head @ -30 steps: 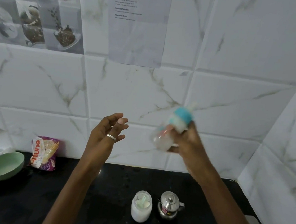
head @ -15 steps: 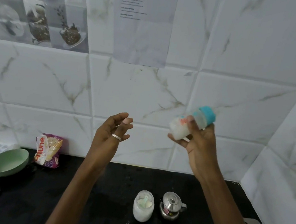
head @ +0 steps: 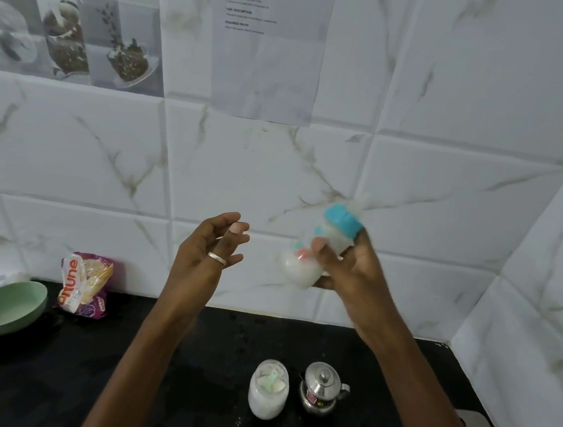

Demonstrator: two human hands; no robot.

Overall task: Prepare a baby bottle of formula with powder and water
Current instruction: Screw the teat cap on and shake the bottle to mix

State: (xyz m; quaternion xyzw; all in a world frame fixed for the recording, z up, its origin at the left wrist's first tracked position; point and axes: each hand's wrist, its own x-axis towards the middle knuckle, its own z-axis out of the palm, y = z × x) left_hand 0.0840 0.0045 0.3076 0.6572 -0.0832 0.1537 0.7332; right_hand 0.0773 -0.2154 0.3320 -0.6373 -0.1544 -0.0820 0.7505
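In the head view, our right hand (head: 350, 275) grips the baby bottle (head: 302, 270), tilted in mid-air above the black counter (head: 225, 352), blurred, white inside. Our left hand (head: 207, 251) hovers open beside it, holding nothing. A loose blue collar (head: 343, 221) could leak formula, and a slipped grip could drop the bottle onto the powder jar (head: 268, 389) or steel pot (head: 321, 392).

right hand (head: 353, 272) grips tilted, blurred baby bottle (head: 317, 251) above counter (head: 153, 390).
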